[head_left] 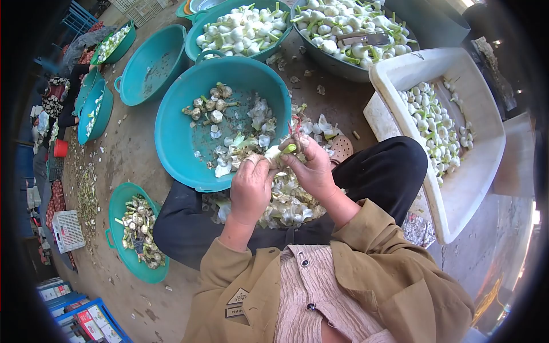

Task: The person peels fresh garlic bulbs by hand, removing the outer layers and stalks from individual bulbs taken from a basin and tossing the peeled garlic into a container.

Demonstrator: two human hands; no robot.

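Note:
A garlic bulb with a cut green stem [278,152] is between my two hands, over the near rim of a turquoise basin [171,123]. My left hand [251,180] grips its pale bulb end with closed fingers. Around the stem end, my right hand [311,168] is closed too. A small reddish thing [294,127] shows at the right fingertips; I cannot make out what it is. Inside the basin lie several unpeeled garlic bulbs [214,106] and loose papery skins [231,154]. More garlic skins [291,200] are heaped across my lap.
A white tub [394,126] at the right holds peeled garlic [434,128]. Behind stand basins heaped with white bulbs [243,31]. At the left, a green basin [117,214] holds unpeeled garlic [140,228]. Another person's dark sleeve [71,94] shows far left, near more basins.

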